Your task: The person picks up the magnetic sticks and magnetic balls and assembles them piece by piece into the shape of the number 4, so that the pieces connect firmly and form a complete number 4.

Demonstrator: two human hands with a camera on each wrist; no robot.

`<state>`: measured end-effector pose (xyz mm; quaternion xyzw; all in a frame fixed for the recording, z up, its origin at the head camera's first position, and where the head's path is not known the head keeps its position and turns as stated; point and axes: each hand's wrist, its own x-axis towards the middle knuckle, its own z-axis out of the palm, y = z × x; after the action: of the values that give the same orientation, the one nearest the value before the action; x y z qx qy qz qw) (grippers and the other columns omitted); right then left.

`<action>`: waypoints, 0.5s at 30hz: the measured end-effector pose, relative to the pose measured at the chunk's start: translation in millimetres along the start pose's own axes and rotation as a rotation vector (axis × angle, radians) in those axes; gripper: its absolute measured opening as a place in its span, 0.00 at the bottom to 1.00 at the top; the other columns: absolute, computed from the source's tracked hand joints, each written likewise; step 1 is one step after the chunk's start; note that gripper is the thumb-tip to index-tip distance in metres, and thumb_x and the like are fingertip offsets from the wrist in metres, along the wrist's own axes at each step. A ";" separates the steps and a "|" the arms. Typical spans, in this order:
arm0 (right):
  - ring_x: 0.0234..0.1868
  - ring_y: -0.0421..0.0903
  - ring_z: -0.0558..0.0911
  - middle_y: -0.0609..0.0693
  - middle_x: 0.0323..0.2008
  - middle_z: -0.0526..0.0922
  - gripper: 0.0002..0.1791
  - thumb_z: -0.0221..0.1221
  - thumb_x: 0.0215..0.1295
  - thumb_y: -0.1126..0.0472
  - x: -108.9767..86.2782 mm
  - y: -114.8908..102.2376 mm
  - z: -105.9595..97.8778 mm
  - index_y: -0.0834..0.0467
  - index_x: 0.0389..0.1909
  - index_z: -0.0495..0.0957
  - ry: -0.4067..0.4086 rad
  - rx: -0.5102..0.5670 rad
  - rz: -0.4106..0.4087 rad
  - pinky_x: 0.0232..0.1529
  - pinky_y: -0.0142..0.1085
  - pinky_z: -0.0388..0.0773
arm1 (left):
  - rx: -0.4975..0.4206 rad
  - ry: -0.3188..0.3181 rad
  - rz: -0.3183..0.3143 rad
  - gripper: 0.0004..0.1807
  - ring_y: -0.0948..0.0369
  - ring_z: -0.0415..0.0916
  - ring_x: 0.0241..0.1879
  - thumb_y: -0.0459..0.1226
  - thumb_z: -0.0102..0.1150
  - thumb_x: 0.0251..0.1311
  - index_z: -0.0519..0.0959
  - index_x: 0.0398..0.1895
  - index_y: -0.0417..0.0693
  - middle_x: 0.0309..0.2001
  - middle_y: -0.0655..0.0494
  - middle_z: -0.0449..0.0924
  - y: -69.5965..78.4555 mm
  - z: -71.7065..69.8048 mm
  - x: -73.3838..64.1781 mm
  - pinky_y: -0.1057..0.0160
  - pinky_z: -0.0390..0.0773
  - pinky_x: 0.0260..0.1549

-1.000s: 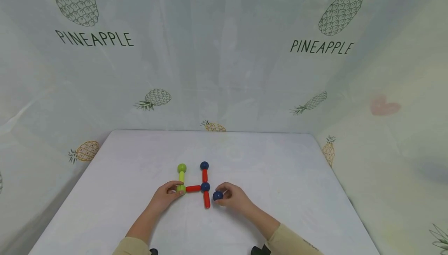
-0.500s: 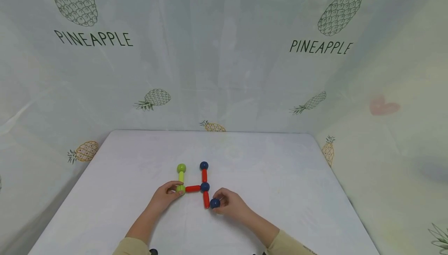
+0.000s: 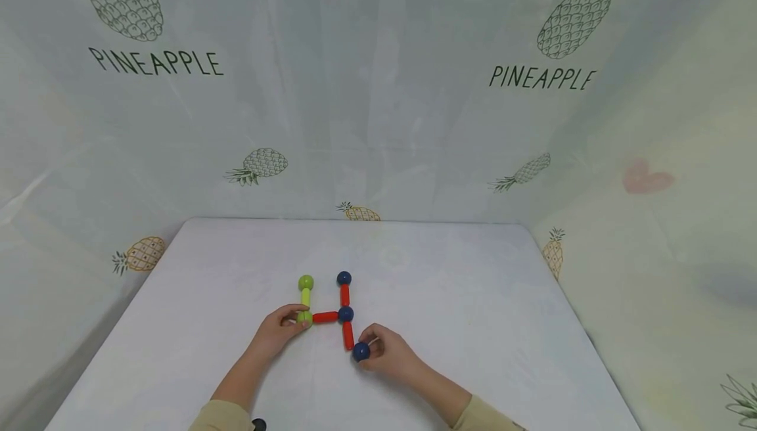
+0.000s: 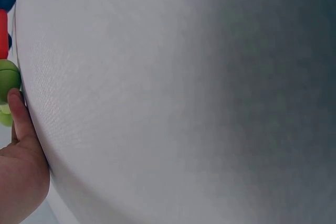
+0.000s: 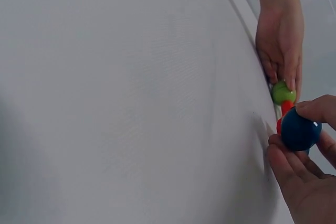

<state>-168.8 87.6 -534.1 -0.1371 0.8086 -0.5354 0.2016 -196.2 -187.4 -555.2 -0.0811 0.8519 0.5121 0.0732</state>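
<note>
On the white table lies a joined figure of balls and rods. My left hand (image 3: 282,327) pinches its lower green ball (image 3: 304,318); a yellow-green rod (image 3: 305,297) runs from there to the upper green ball (image 3: 305,282). A red rod (image 3: 325,317) links the lower green ball to a blue ball (image 3: 345,313), which carries one red rod (image 3: 345,295) up to another blue ball (image 3: 344,278) and one red rod (image 3: 348,336) toward me. My right hand (image 3: 390,352) pinches a loose blue ball (image 5: 300,129) between thumb and fingers, right at that last rod's near end.
The white tabletop (image 3: 473,299) spreads around the figure. A pineapple-print cloth (image 3: 378,122) hangs behind the table and along its sides. A small dark round thing (image 3: 259,424) shows beside the left sleeve (image 3: 221,416) at the bottom edge.
My right hand has brought its blue ball toward me and slightly left, from beside the near red rod to that rod's end. The left hand stays on the green ball.
</note>
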 end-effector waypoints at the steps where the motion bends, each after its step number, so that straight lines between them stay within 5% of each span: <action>1: 0.34 0.43 0.80 0.47 0.35 0.79 0.19 0.70 0.49 0.72 -0.4 0.4 0.6 0.57 0.42 0.76 -0.002 0.004 -0.001 0.37 0.34 0.78 | 0.000 0.000 -0.005 0.20 0.56 0.69 0.36 0.40 0.69 0.57 0.81 0.53 0.48 0.44 0.51 0.75 -0.2 0.0 0.1 0.61 0.71 0.33; 15: 0.37 0.40 0.77 0.42 0.35 0.78 0.17 0.70 0.51 0.69 -1.4 4.7 6.4 0.53 0.41 0.79 -0.039 -0.055 -0.039 0.42 0.31 0.76 | -0.004 -0.007 -0.005 0.21 0.56 0.69 0.36 0.42 0.70 0.56 0.81 0.53 0.49 0.44 0.51 0.75 -4.1 -0.2 4.6 0.61 0.71 0.33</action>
<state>-164.6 84.9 -540.4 -0.1687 0.8161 -0.5141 0.2032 -199.8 -189.8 -559.6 -0.0815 0.8506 0.5138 0.0772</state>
